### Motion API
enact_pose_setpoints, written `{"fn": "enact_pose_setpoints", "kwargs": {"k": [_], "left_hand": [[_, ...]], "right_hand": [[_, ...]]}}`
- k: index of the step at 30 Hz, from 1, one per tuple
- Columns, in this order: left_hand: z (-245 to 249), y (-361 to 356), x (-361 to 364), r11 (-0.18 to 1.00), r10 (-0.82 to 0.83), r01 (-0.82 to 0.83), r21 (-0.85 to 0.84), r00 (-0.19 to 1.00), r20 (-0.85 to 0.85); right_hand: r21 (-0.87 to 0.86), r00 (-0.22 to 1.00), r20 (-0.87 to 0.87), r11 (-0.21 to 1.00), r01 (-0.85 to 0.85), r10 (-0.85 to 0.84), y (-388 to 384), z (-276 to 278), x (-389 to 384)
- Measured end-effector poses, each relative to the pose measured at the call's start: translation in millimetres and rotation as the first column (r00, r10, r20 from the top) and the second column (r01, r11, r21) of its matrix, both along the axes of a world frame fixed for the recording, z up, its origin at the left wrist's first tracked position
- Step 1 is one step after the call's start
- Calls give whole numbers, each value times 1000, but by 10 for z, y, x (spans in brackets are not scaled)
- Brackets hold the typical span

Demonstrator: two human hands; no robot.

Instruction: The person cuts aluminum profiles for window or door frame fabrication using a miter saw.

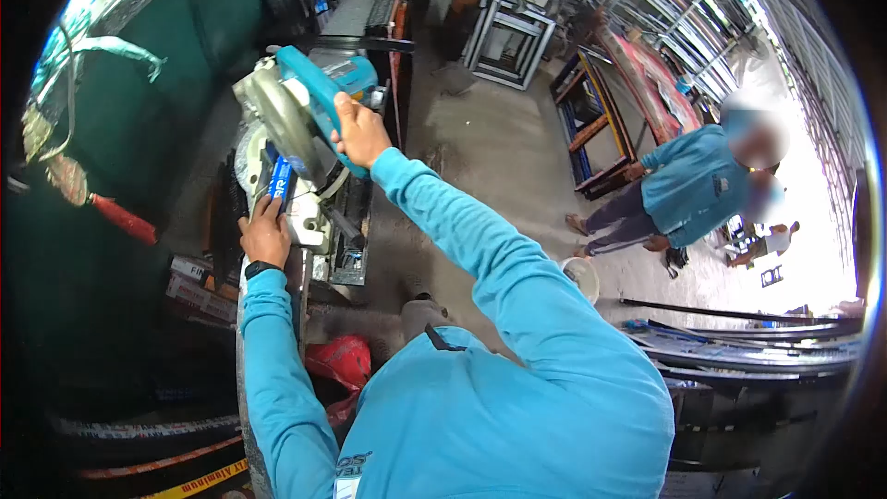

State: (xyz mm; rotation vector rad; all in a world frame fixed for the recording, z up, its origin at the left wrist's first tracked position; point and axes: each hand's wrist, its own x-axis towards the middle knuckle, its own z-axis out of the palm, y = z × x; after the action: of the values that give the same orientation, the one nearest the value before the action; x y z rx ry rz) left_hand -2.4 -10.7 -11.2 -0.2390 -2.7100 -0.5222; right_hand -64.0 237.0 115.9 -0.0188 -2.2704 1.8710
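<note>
- Head view: your right hand [364, 132] is closed around the teal handle [319, 92] of the saw [291, 129].
- Your left hand [265, 233], apart from the right, rests its fingers on the blue strip [280, 180]; whether it grips the strip cannot be told.
- The blue strip lies at the saw's pale base [306, 219], next to the blade guard.
- A dark watch [261, 268] sits on your left wrist.
- A red bag [342, 362] lies near your left sleeve.
- Past your right sleeve stands a pale bucket [582, 277].
- Farther right, another person [688, 180] stands beside a stand [589, 133].
</note>
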Motion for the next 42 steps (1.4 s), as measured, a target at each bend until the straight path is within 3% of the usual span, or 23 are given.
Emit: {"fn": "enact_pose_setpoints", "kwargs": {"k": [4,5,6,9,12,15,17,18,23,25,26,28,29,30,31,32,33,35,37,39,41,42], "left_hand": [[-43,-9,-25,999,-16,16,-30,1000,-4],[-8,-2,-1,999,-30,30,-22,999,-18],[-3,-9,6,999,-29,29,-21,999,-14],[-28,-23,-12,997,-30,29,-72,999,-12],[-59,-26,-48,998,-40,43,-55,998,54],[-47,-25,-27,995,-64,63,-80,998,-2],[-28,-43,-43,993,-82,83,-82,996,16],[-19,-45,-29,992,-89,89,-91,996,1],[188,59,255,990,-73,74,-121,997,15],[34,-22,345,991,-118,116,-65,992,-31],[119,18,533,995,-99,100,16,993,-58],[10,-245,793,987,-156,159,17,979,-135],[363,-238,1061,996,-85,84,39,996,14],[461,-329,1320,997,-53,53,58,998,13],[555,-445,1461,996,-48,48,81,999,4],[672,-545,1627,967,-59,42,252,997,59],[827,-593,1838,904,-86,32,425,991,107],[1010,-745,2168,769,-176,-38,639,947,269],[1200,-844,2508,585,-264,-130,800,903,340],[1314,-779,2671,533,-300,-91,842,909,288],[1392,-705,2826,560,-274,-102,822,914,300],[1408,-651,2873,568,-264,-105,816,916,302]], "right_hand": [[74,994,-55,993,-91,95,-16,438,-319],[220,992,90,970,-105,87,-48,801,-507],[211,990,92,970,-120,102,-77,983,-447],[287,995,84,955,-73,51,-86,834,-605],[348,993,-102,934,85,-52,-69,160,-664],[199,961,-267,972,123,-67,3,-121,-197],[78,999,-6,996,-37,38,72,103,152],[53,996,27,995,-81,80,82,97,111],[265,998,-7,962,-60,64,-51,661,-476],[312,986,-163,950,23,30,-84,946,-830],[311,962,-274,945,101,-13,-128,1106,-991],[242,843,-527,931,273,-110,-226,1344,-1037],[298,715,-696,932,205,65,-87,1578,-644],[23,443,-886,944,330,-133,-217,1564,-378],[60,380,-922,944,324,-72,-35,1415,-375],[-57,536,-843,998,1,-48,-76,1384,124],[-173,549,-836,955,-241,-13,-94,1246,477],[-217,685,-709,871,-440,169,-146,765,955],[-95,844,-375,890,-447,384,-349,259,1401],[-211,802,-173,773,-598,572,-548,-109,1618],[-416,719,-19,648,-638,695,-700,-109,1824],[-395,697,-35,631,-668,716,-770,-113,1857]]}}
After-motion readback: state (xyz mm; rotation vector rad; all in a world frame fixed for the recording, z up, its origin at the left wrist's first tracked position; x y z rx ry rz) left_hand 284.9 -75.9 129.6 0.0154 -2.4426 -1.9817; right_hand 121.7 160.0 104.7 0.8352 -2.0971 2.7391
